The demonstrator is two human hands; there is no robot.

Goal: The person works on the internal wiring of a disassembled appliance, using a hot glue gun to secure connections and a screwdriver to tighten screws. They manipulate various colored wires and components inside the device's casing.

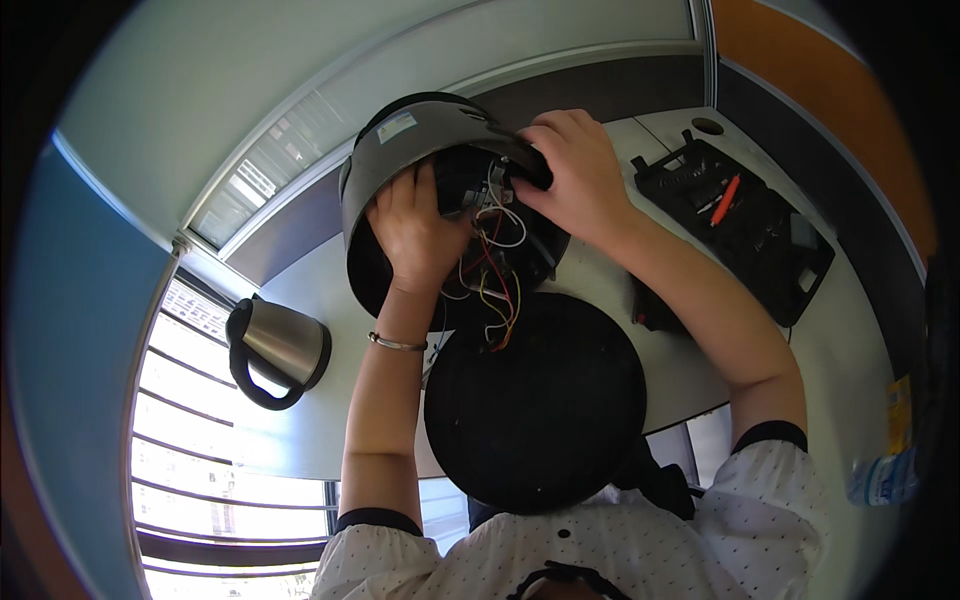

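A dark electric cooker housing (pixel 440 125) with a rounded shell is tipped on the table, its open underside toward me. Inside it, red, white and yellow wires (pixel 495 255) hang among small metal parts. My left hand (pixel 415 230) reaches into the housing's left side with fingers stretched out; the fingertips are hidden behind the rim. On the right, my right hand (pixel 575 170) grips the rim, thumb inside and fingers over the outer edge. A round black base cover (pixel 535 405) lies below the housing, close to my body, with wires running to its upper edge.
A steel kettle (pixel 282 345) with a black handle stands on the table (pixel 300 440) to the left. At the right lies an opened black tool case (pixel 690 185) holding a red-handled screwdriver (pixel 726 200). A plastic bottle (pixel 885 480) is at the far right. Partition panels (pixel 590 85) border the back.
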